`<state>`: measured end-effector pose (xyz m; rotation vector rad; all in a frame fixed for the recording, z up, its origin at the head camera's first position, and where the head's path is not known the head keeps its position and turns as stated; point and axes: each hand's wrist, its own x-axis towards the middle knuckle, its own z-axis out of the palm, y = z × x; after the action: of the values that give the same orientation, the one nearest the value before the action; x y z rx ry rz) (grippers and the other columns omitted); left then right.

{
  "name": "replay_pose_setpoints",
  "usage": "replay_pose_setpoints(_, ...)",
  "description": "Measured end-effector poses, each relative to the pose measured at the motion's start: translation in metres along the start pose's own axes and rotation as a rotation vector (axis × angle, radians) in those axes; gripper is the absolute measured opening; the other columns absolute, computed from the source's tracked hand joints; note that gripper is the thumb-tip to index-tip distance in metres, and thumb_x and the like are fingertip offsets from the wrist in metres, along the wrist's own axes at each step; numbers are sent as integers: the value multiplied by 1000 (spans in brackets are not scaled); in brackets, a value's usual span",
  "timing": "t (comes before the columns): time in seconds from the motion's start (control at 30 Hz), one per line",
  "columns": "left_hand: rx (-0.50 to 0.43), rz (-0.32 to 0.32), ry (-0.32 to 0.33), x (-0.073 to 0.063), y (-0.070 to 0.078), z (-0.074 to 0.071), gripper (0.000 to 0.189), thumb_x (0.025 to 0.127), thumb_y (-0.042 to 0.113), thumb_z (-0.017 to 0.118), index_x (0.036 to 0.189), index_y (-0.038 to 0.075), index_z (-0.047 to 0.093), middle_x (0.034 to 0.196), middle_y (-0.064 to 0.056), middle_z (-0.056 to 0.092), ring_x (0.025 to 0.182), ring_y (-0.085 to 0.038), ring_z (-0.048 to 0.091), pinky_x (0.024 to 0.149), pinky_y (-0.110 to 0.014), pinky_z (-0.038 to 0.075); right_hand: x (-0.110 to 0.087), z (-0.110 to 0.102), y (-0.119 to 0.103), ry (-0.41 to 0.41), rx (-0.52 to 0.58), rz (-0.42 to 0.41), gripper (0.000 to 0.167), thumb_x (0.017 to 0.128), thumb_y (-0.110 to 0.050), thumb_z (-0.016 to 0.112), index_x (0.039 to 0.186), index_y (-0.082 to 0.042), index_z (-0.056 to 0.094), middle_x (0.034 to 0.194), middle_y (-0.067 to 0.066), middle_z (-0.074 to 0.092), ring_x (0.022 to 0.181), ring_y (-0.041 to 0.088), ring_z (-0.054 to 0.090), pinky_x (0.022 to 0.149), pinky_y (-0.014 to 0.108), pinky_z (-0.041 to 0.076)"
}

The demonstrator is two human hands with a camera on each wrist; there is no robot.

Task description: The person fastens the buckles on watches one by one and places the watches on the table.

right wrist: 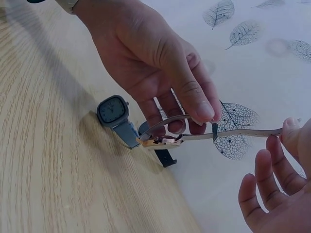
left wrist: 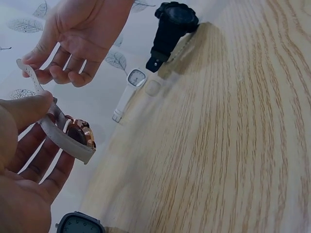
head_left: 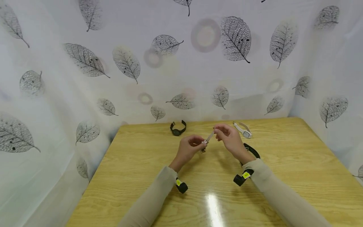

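My left hand (head_left: 189,148) holds a wristwatch with a rose-gold case (left wrist: 83,133) and a pale strap (left wrist: 63,138), raised above the table. Its thumb and fingers pinch the strap near the buckle (right wrist: 215,131). On the other side, my right hand (head_left: 231,142) pinches the free tip of the same strap (head_left: 210,136) between thumb and fingertips, drawn out between the hands. The watch's dial faces mostly away and is hard to see.
A dark watch with a rounded-square face (right wrist: 112,110) lies at the table's back edge. A white watch (head_left: 246,134) rests behind my right hand. A chunky black watch (left wrist: 177,19) sits partly hidden by my right wrist. Behind the wooden table (head_left: 136,176) hangs a leaf-print curtain (head_left: 181,75).
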<state>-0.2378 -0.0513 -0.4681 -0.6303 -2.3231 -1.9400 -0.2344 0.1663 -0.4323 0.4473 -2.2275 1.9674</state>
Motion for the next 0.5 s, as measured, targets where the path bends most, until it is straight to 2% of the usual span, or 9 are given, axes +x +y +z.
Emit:
replay_pose_setpoints(0.2,-9,-18,3,-1,2,0,13,89,12,83,98,6,75,94,-7,76,83,-15,73,74,-29,61,-1,-2,1,-6,16,-9,25,105,-17,62,120,4,66,108,22,67,83,25,63,73,29,59)
replay_pose_setpoints(0.4,-26,-12,-22,-1,3,2,13,89,10,82,94,2,73,92,-12,74,81,-19,72,71,-27,60,-1,-1,2,-3,26,-10,24,105,-15,62,119,4,66,104,20,67,80,19,63,72,26,59)
replay_pose_setpoints(0.5,-21,-7,-36,-1,3,3,12,90,11,82,92,2,73,92,-13,74,81,-20,72,71,-26,60,-2,-1,3,-3,28,-7,24,105,-16,62,119,3,67,104,19,68,81,22,63,73,27,59)
